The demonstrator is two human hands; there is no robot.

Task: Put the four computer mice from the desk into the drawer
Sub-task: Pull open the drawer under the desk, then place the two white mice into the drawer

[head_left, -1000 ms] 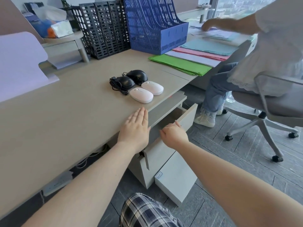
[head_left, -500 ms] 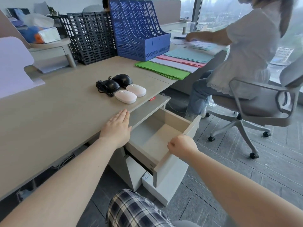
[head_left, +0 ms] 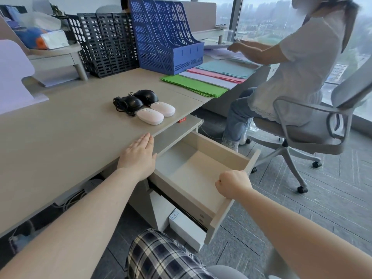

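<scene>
Two black corded mice [head_left: 130, 103] [head_left: 146, 96] and two pale pink mice [head_left: 150, 116] [head_left: 163, 108] lie bunched together on the beige desk [head_left: 60, 133] near its front edge. Below that edge the top drawer [head_left: 201, 190] stands pulled far out, and nothing lies inside it. My right hand [head_left: 233, 184] is closed on the top edge of the drawer front. My left hand [head_left: 138, 156] rests flat on the desk's edge, fingers together, a short way in front of the mice.
A blue file rack [head_left: 167, 35] and black file racks [head_left: 106, 41] stand at the back of the desk, with coloured folders [head_left: 201, 83] to their right. Another person sits on a grey swivel chair [head_left: 314, 125] right of the drawer. A white box [head_left: 185, 228] lies under the drawer.
My right hand has pulled the drawer from slightly open to far out. My left hand has stayed flat on the desk edge. The mice have not moved.
</scene>
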